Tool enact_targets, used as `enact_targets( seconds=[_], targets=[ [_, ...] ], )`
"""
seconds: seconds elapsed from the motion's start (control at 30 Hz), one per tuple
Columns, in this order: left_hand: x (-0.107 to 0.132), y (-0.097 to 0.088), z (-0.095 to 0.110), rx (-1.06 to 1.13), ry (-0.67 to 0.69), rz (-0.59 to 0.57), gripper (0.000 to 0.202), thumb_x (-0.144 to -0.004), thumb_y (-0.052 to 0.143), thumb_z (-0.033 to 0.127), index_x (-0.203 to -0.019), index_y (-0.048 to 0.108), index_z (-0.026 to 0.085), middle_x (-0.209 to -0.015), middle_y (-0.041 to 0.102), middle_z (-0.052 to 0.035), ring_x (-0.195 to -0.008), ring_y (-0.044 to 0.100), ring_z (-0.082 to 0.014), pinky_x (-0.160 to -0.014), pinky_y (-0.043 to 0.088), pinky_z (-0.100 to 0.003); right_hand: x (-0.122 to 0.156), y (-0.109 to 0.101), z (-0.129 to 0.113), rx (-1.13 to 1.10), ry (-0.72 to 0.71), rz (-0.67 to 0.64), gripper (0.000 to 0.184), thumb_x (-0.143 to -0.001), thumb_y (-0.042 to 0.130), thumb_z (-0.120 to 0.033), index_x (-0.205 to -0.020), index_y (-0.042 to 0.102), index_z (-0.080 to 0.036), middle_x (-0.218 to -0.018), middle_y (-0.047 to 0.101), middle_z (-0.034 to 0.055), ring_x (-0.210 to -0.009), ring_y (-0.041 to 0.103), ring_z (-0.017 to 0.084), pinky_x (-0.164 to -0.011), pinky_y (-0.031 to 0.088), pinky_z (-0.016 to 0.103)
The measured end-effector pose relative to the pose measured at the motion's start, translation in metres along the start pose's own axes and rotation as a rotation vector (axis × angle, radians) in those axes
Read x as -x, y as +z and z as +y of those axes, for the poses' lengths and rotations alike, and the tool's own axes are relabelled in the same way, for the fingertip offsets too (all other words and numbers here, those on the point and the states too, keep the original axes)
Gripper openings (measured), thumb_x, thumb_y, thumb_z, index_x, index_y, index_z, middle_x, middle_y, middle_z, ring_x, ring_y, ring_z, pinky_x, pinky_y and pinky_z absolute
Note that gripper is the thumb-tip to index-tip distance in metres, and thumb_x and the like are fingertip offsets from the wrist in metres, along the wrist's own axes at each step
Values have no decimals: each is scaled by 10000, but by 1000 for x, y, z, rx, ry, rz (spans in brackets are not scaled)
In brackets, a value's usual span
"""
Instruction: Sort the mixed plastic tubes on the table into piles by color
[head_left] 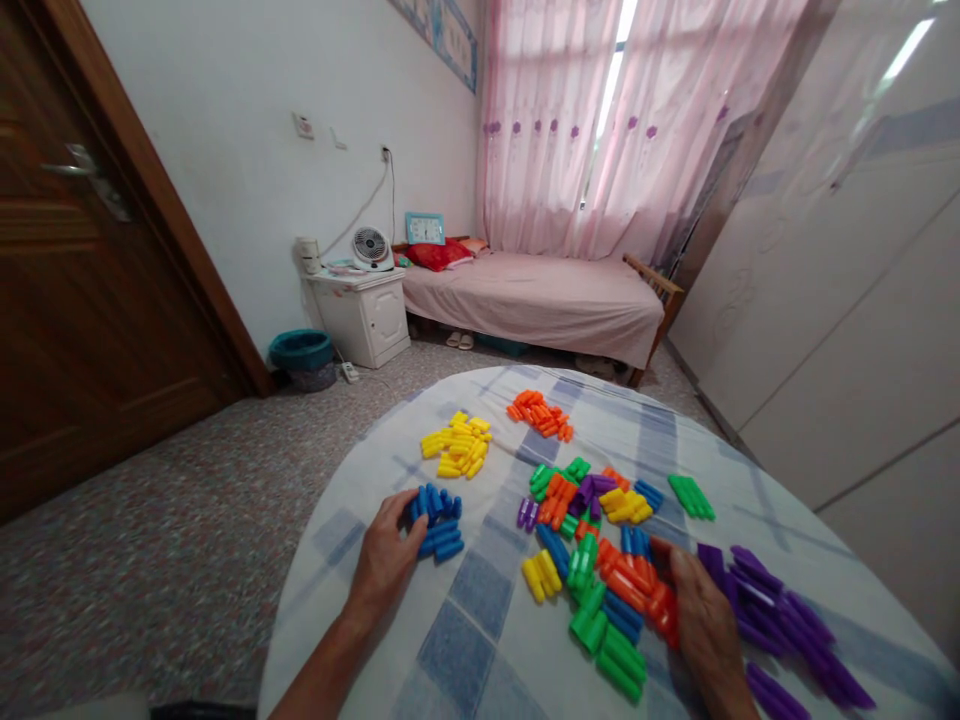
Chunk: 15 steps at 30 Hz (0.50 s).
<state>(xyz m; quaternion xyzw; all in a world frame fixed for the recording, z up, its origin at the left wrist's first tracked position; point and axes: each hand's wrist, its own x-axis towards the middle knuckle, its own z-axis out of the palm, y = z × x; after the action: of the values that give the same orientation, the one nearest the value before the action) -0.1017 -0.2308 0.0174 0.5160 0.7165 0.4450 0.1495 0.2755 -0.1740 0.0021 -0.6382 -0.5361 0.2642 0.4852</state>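
Note:
My left hand [388,552] rests at the left edge of a small heap of blue plastic pieces [442,540], its thumb and forefinger closed around a blue piece there. My right hand [701,615] lies along the right side of a mixed pile, its fingers stretched beside orange pieces [626,580] and two short blue pieces [635,542]. Ribbed green pieces [621,662], yellow pieces [541,575] and a few purple ones [592,494] lie in the same pile. The right hand's thumb is hidden.
Sorted by colour, yellow pieces [457,445], orange pieces [540,414], a green block [691,497] and long purple pieces [787,620] lie on the round table's checked cloth [457,640]. Beyond are a bed [532,290], a white cabinet [367,315] with a fan [371,247], and a bin [301,350].

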Motion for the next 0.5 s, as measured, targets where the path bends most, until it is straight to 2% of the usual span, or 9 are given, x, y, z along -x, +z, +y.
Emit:
enact_targets(
  seconds=[0.1,0.17,0.27,0.33,0.4,0.5],
  targets=[
    [1,5,-2,-3,12,7,355,-825,475,330,-1142,536,182,-1184,559,-89,-1096,560,-213,-961,464,-388,1,0,-5,-21,43,-35,502,-802,427,-555,-1013,676,-173,-1028,684,73,-962,611,243,-846,472,349],
    [3,4,2,-52,34,58,357,-830,465,350,-1139,543,187,-1211,545,-94,-1145,528,-230,-995,436,-413,1,0,-9,-21,26,-29,487,-799,425,-543,-987,685,-177,-993,691,73,-944,614,243,-842,475,349],
    [7,-1,20,-173,162,193,359,-834,464,353,-1139,552,186,-1283,493,-110,-1229,448,-257,-1067,350,-446,2,1,-13,-3,-27,-28,464,-789,427,-532,-940,699,-189,-949,697,74,-925,615,248,-830,479,354],
    [12,-2,40,-199,281,205,337,-845,462,325,-1144,552,199,-1295,486,-103,-1239,434,-252,-1073,342,-444,2,2,-14,9,-54,-27,461,-783,427,-532,-926,702,-191,-946,697,78,-930,613,253,-826,480,357],
    [17,2,63,-178,400,75,300,-852,460,275,-1128,566,227,-1254,528,-81,-1206,466,-237,-1041,382,-433,3,2,-15,17,-64,-24,463,-782,422,-533,-929,700,-193,-956,695,80,-937,611,256,-825,479,360],
    [21,23,90,-128,560,-244,286,-835,468,193,-1080,607,247,-1185,584,-67,-1141,513,-217,-989,427,-412,3,1,-16,35,-71,-15,462,-779,414,-535,-921,699,-199,-960,695,78,-935,609,253,-826,476,360]
  ],
)
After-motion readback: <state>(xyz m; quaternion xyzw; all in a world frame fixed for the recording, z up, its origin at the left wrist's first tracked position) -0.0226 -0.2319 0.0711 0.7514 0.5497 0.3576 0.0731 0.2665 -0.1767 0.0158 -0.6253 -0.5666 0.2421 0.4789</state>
